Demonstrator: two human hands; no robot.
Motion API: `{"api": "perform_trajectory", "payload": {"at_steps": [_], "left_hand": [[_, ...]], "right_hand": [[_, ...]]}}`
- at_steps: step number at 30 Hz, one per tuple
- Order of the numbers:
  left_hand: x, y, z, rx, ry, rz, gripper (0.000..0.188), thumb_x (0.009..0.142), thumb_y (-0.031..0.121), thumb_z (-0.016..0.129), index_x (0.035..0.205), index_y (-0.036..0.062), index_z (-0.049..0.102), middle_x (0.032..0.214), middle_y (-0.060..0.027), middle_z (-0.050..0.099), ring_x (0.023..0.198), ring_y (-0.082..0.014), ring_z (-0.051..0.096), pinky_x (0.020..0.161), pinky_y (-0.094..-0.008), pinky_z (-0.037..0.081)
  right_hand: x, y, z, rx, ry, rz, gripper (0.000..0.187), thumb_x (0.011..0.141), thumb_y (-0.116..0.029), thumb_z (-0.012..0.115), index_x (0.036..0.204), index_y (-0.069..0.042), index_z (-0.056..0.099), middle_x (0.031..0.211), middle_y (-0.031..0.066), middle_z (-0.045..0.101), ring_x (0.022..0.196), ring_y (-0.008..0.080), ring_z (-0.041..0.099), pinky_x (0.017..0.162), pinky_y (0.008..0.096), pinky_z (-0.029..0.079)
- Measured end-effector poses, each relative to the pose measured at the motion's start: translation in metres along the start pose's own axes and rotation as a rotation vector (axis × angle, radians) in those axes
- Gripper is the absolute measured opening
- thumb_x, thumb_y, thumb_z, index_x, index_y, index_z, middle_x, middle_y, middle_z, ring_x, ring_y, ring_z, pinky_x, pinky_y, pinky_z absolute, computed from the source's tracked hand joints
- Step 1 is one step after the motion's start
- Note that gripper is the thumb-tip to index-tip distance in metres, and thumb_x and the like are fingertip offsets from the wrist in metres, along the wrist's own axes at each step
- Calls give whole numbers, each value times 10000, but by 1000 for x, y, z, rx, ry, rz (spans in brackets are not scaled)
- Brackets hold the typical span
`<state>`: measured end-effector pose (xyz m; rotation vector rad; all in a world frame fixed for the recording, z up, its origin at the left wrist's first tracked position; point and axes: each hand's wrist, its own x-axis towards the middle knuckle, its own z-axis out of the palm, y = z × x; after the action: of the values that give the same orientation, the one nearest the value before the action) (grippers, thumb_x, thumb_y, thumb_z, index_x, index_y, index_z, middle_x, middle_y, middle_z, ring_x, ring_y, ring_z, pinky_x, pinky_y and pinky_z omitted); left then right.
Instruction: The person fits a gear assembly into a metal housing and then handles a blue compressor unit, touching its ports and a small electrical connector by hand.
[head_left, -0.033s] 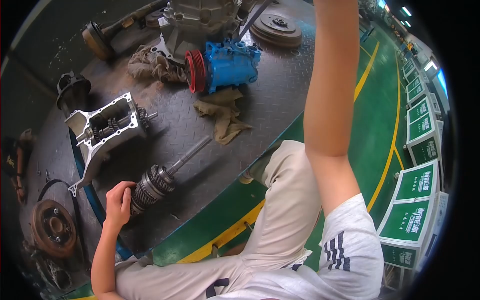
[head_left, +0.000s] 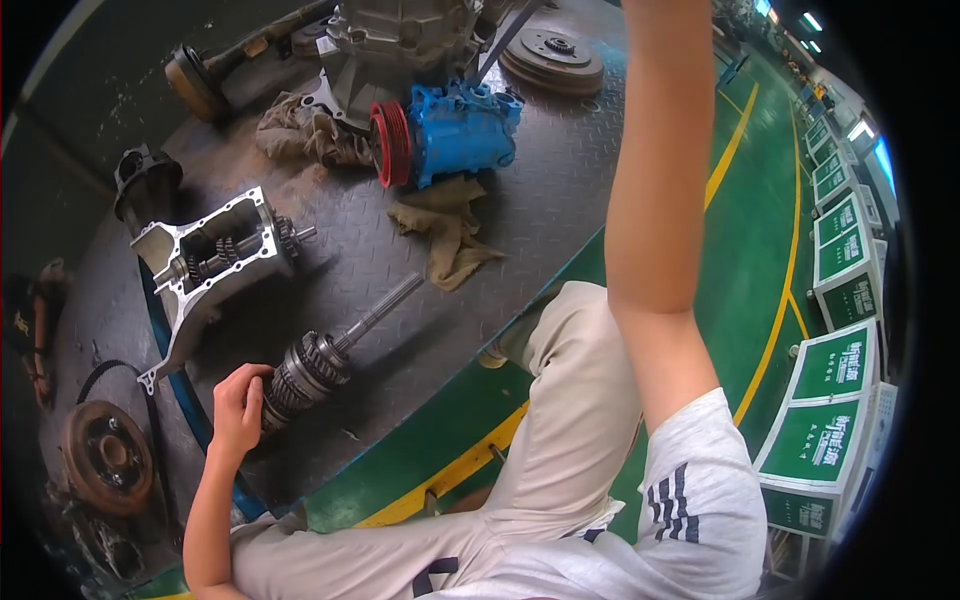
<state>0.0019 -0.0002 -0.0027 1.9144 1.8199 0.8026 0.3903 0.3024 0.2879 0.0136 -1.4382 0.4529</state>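
Note:
My left hand (head_left: 238,405) is closed, its curled fingers at the near end of a transmission gear shaft (head_left: 310,370). This shaft lies on the dark metal table, its stacked gears by my hand and its thin splined end pointing away to the right. Beyond it stands an open aluminium gearbox housing (head_left: 232,282) with another geared shaft (head_left: 222,252) inside. My right forearm (head_left: 660,180) reaches up past the top edge, so the right hand is out of view.
A blue compressor (head_left: 463,135) with a red pulley (head_left: 392,145) stands farther back, near brown rags (head_left: 447,228) and a big metal casing (head_left: 400,50). A rusty brake disc (head_left: 107,457) lies at left. The tread-plate table (head_left: 540,190) ends before my legs; green-and-white boxes (head_left: 815,425) line the right.
My right arm has shifted very slightly left. The left hand and the gear shaft look the same.

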Motion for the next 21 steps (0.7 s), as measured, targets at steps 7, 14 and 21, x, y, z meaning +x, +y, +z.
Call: {"api": "perform_trajectory", "payload": {"at_steps": [7, 14, 21], "left_hand": [[0, 3, -8, 11, 5, -2, 237, 1000, 82, 526, 1065, -64, 702, 985, -240, 721, 921, -400, 721, 848, -399, 552], [0, 0, -6, 39, 5, 5, 251, 1006, 96, 519, 1064, -64, 703, 988, -240, 724, 931, -407, 721, 861, -402, 555], [12, 18, -15, 23, -5, 22, 232, 987, 90, 562, 1115, -45, 701, 1070, -231, 721, 1038, -415, 711, 945, -407, 548]], "right_hand": [[9, 49, -6, -92, 146, 59, 342, 965, -100, 640, 642, -120, 530, 526, -12, 479, 380, 116, 448, 375, 281, 361], [18, 75, -32, -146, 435, 267, 329, 1013, -235, 656, 719, -136, 545, 568, -39, 455, 419, 109, 460, 381, 293, 329], [22, 40, -40, -107, 347, 355, 339, 1024, -280, 653, 731, -149, 544, 573, -43, 457, 414, 90, 415, 390, 287, 285]]}}
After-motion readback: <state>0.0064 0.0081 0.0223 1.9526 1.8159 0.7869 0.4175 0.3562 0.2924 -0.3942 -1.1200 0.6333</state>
